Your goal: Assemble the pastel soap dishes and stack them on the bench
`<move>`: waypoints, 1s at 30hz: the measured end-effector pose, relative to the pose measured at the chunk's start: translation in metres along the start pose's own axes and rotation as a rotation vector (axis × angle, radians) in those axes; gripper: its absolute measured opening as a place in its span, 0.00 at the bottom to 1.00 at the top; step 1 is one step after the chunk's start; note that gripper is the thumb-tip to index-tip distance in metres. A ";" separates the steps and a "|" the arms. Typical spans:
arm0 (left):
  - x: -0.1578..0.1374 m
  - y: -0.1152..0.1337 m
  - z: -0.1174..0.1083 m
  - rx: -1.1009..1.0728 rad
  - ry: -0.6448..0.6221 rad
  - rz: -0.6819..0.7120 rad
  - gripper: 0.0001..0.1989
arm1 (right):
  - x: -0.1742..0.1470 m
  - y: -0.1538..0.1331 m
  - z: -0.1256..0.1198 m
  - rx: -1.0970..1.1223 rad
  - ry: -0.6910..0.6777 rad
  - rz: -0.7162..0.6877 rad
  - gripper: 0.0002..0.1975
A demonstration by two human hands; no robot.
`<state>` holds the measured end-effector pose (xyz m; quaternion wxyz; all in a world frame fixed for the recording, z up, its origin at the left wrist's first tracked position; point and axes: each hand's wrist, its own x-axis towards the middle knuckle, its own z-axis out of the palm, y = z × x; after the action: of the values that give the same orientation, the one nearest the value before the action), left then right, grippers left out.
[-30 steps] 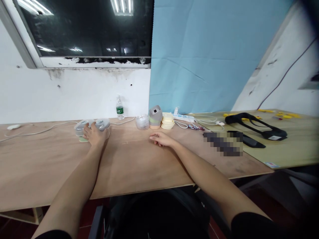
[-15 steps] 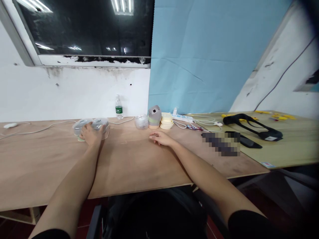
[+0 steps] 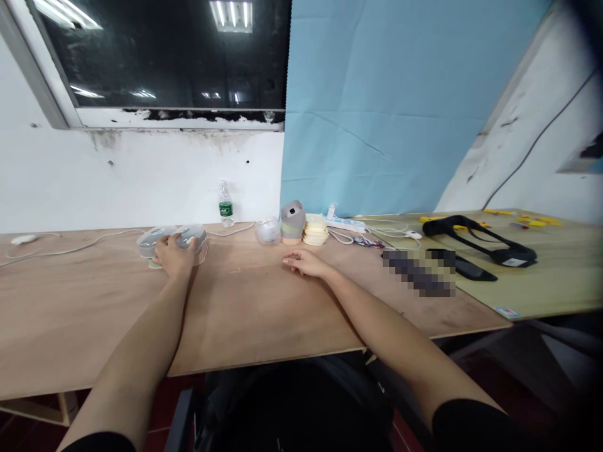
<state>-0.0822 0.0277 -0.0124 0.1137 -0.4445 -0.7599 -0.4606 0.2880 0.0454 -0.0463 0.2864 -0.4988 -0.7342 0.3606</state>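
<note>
At the left, my left hand [image 3: 175, 256] rests on two side-by-side, translucent grey plastic pieces with rounded outlines [image 3: 149, 240], its fingers bent down over the part between them. A thin pale edge shows beneath them, and my hand hides their near middle. Their exact kind I cannot make out. My right hand [image 3: 305, 262] lies on the brown table [image 3: 264, 314] with loosely curved, slightly parted fingers and nothing in them. Behind it stand a clear plastic stack [image 3: 268, 231], a grey curved piece with a dark square [image 3: 291, 223] and a pale yellow stack [image 3: 315, 230].
A water bottle with a green label [image 3: 226, 206] stands by the wall. White cables and a power strip [image 3: 346, 224] lie at the back. On the right are a black strap-like frame [image 3: 478, 235], a flat black object [image 3: 473, 270] and yellow pieces [image 3: 532, 221].
My left hand's fingers have shifted slightly on the grey pieces and look more bent. The right hand has stayed in place. The view has tilted a little.
</note>
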 end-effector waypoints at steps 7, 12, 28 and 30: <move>-0.001 0.000 0.003 0.033 0.031 0.028 0.25 | 0.001 0.000 0.001 0.006 -0.003 -0.002 0.18; -0.002 0.001 0.000 0.039 0.017 0.015 0.25 | 0.001 0.001 0.002 0.006 -0.005 -0.005 0.19; -0.021 0.020 -0.001 -0.010 0.046 0.395 0.17 | 0.007 0.031 -0.062 -0.403 0.847 -0.034 0.16; -0.035 0.031 0.002 -0.020 -0.089 0.543 0.18 | 0.007 0.040 -0.072 -0.443 0.932 -0.020 0.16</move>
<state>-0.0372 0.0149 -0.0156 0.1953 -0.6527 -0.6126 -0.4007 0.3626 0.0791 -0.0376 0.4741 -0.6481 -0.5922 -0.0667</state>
